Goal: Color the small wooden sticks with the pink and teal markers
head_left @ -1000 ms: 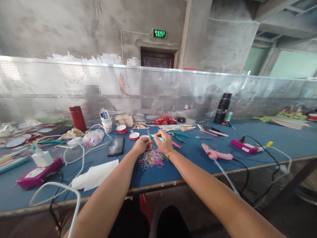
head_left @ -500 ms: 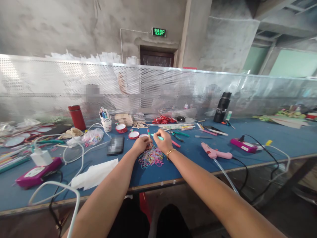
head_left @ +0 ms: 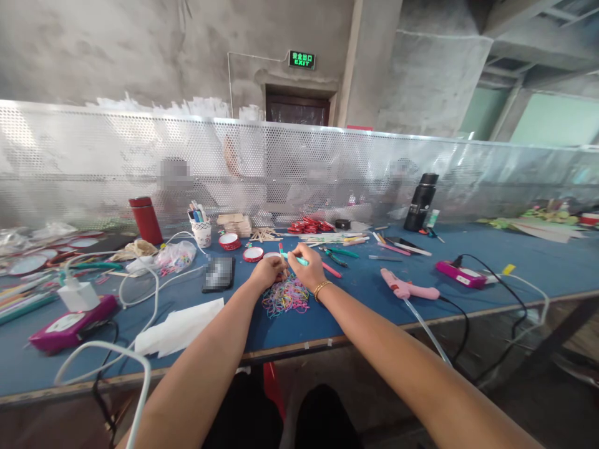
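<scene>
My left hand (head_left: 266,274) is closed on a small upright stick (head_left: 281,249), red at the top with green below; my fingers cover its lower part. In my right hand (head_left: 309,268) is a turquoise marker pen (head_left: 299,259), gripped like a writing tool, its tip close to or touching the stick. Under both hands lies a tangled heap of colourful thin bands (head_left: 284,299). A red-pink pen (head_left: 332,269) rests just right of my right hand. Behind my hands sit round red-rimmed pieces, one of them a red tin (head_left: 253,254).
Pliers (head_left: 334,257) and a pink glue gun (head_left: 405,287) lie to the right, near a black bottle (head_left: 421,202). On the left are a phone (head_left: 218,274), white paper (head_left: 180,327), a pen cup (head_left: 201,231), a red flask (head_left: 146,220) and white cables. A perforated metal screen (head_left: 299,168) borders the table.
My right hand and the marker have shifted slightly left against the stick. My left hand stays nearly in place, still holding the stick.
</scene>
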Available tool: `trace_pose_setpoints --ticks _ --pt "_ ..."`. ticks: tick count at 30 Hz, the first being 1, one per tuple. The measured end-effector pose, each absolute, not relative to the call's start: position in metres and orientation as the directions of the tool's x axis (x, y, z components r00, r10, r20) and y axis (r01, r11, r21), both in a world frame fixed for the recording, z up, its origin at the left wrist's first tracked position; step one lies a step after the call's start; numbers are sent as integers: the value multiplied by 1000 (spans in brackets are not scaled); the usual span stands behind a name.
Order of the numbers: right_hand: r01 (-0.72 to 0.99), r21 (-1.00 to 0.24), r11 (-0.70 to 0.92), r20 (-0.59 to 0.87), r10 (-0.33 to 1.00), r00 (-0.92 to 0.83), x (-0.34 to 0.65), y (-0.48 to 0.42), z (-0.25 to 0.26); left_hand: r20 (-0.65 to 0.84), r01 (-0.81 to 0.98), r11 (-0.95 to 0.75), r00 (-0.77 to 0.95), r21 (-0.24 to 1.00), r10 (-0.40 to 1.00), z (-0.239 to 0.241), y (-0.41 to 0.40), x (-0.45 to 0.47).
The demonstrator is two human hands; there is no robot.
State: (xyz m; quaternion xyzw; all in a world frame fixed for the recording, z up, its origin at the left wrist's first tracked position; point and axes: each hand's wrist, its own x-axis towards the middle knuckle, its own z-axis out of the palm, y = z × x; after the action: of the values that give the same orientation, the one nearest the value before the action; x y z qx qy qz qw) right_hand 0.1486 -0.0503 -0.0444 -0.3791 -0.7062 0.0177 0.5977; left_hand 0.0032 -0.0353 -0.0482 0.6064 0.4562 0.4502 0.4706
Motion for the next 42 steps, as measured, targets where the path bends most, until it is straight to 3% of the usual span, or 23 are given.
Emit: trace_pose_setpoints --ticks 14,26,33,42 --pt "538 -497 681 831 551 70 153 -45 -45 75 136 -98 167 986 983 -47 -35 4" --pt "526 -480 702 829 559 10 149 -50 -43 100 117 -120 168 986 981 -47 -37 4" --pt "557 -498 664 830 551 85 152 -47 -44 67 131 -89 160 987 985 -47 -34 4" --pt "514 -473 716 838 545 12 149 -46 -46 94 106 -112 161 988 982 -46 -37 4"
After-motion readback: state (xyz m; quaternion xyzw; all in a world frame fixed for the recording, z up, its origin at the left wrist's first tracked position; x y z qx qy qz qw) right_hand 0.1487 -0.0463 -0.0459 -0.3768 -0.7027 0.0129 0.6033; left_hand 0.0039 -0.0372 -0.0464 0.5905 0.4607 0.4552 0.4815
